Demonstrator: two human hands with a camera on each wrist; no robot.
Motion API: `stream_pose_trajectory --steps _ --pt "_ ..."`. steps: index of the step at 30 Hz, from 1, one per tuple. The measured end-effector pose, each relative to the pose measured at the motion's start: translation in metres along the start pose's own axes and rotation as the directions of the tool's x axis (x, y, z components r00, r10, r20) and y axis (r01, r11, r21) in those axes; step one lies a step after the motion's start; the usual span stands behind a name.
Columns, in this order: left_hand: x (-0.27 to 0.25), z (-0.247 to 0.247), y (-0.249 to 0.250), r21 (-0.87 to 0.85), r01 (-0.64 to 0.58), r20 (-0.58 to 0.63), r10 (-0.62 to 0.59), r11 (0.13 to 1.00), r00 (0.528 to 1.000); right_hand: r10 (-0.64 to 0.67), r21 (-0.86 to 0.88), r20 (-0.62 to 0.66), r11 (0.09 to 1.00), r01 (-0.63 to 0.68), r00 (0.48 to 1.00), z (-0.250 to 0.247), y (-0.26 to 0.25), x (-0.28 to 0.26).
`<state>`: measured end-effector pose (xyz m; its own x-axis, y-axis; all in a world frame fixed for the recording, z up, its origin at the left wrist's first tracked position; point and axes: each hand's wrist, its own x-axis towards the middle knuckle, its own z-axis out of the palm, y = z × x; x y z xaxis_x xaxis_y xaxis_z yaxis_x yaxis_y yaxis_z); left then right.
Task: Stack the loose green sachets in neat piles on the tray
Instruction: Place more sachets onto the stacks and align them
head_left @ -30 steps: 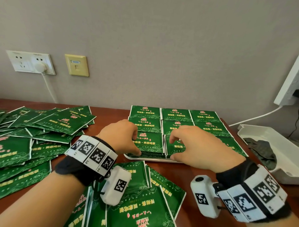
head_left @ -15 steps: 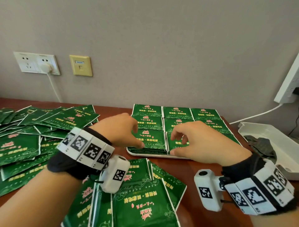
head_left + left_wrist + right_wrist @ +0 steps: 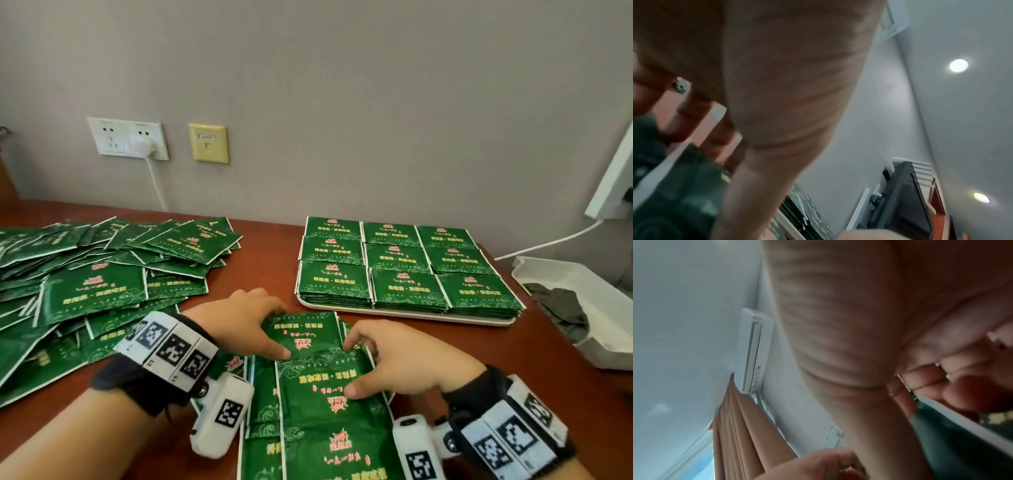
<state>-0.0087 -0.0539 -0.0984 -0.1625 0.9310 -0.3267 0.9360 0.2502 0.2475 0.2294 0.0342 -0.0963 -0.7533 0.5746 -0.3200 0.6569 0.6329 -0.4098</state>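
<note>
A white tray [image 3: 411,318] at centre right carries several neat piles of green sachets [image 3: 400,260] in rows of three. A big loose heap of sachets [image 3: 96,294] covers the table's left. More loose sachets [image 3: 329,421] lie at the near edge, in front of the tray. My left hand [image 3: 274,330] grips the top near sachet [image 3: 305,334], thumb on its face and fingers curled over its far left edge. My right hand [image 3: 356,366] pinches the near sachets from the right. In the right wrist view, curled fingers [image 3: 962,386] hold a white-edged sachet [image 3: 951,443]. The left wrist view is blurred.
A second white tray [image 3: 589,274] holding a dark cloth [image 3: 561,310] stands at the far right. Wall sockets [image 3: 126,138] with a plugged cable sit behind the heap. Bare wooden table [image 3: 267,260] shows between the heap and the sachet tray.
Both hands have drawn back from the tray's front piles toward me and now hold the loose sachets near the table's edge.
</note>
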Motion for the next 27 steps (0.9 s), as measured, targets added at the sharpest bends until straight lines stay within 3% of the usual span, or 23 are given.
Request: stream_pose_trajectory --steps 6,9,12,17,20,22,24,27 --pt "-0.001 0.008 -0.007 -0.323 -0.063 -0.13 0.022 0.944 0.991 0.026 0.334 -0.147 0.942 0.025 0.989 0.01 0.019 -0.012" --pt "-0.003 0.014 -0.009 -0.383 -0.11 -0.271 0.002 0.917 0.963 0.147 0.619 -0.191 0.786 0.002 0.97 0.0 0.022 -0.019" --pt "-0.005 0.014 -0.01 -0.464 -0.175 -0.395 -0.026 0.868 0.918 0.224 0.758 -0.312 0.645 0.099 0.923 -0.014 0.029 -0.027" --pt "-0.014 0.001 -0.023 -0.814 -0.253 -0.376 -0.143 0.523 0.916 0.318 0.883 -0.424 0.354 0.309 0.848 -0.027 0.042 -0.039" --pt "-0.018 -0.011 -0.035 -0.937 -0.276 -0.321 -0.217 0.214 0.922 0.355 0.91 -0.408 0.236 0.342 0.841 -0.029 0.045 -0.038" --pt "-0.021 -0.015 -0.039 -0.957 -0.274 -0.288 -0.198 0.096 0.937 0.357 0.914 -0.402 0.199 0.352 0.843 -0.03 0.045 -0.038" --pt "-0.025 -0.015 -0.038 -0.958 -0.242 -0.26 -0.113 0.154 0.959 0.321 0.925 -0.366 0.226 0.304 0.874 -0.031 0.043 -0.039" --pt "-0.029 -0.009 -0.029 -0.904 -0.174 -0.171 0.042 0.391 0.984 0.234 0.939 -0.234 0.305 0.158 0.944 -0.028 0.036 -0.042"
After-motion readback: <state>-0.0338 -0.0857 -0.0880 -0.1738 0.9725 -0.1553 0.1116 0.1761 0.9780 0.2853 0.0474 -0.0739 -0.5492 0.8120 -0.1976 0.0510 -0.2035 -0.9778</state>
